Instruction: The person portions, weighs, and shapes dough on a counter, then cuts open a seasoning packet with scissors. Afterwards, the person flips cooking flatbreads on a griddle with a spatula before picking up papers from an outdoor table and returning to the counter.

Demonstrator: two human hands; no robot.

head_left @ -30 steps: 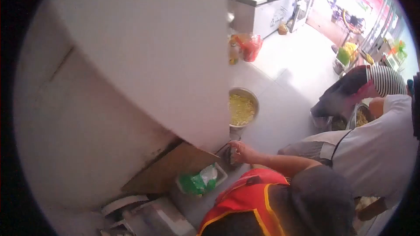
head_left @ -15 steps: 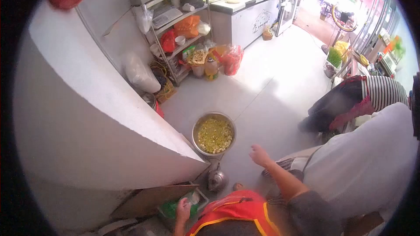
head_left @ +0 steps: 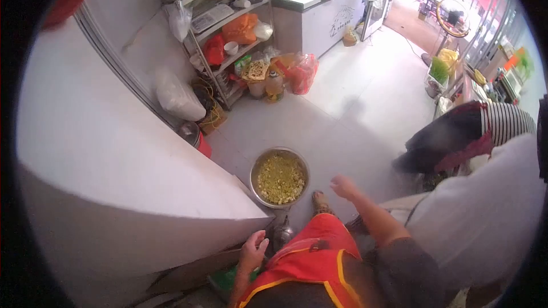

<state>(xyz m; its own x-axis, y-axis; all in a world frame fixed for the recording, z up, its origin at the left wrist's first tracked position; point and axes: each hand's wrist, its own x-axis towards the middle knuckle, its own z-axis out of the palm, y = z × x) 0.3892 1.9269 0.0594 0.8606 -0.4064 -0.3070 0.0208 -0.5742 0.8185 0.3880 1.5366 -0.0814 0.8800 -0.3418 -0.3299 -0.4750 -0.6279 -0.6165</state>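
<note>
A wide metal bowl (head_left: 253, 186) stands on the floor ahead of me. In it lies a chopped yellow-green and whitish mixture (head_left: 281, 181). My right hand (head_left: 344, 187) hangs in the air to the right of the bowl, apart from it, its fingers curled and holding nothing I can see. Lower left, my left hand (head_left: 254, 250) is held beside my red apron (head_left: 311, 251), thumb and fingers apart, nothing in it. Between that hand and my leg, a metal kettle (head_left: 282, 234) is partly hidden by the apron.
A white partition (head_left: 142, 165) curves along my left. A metal shelf (head_left: 228, 23) with bags stands at the back left, with bottles and bags on the floor beside it. To the right are a white-covered bulk (head_left: 474, 211) and a bent-over person in stripes (head_left: 505, 125).
My body has moved forward, and a foot now shows near the bowl. My left hand has risen and shifted right, and the apron now covers part of the kettle.
</note>
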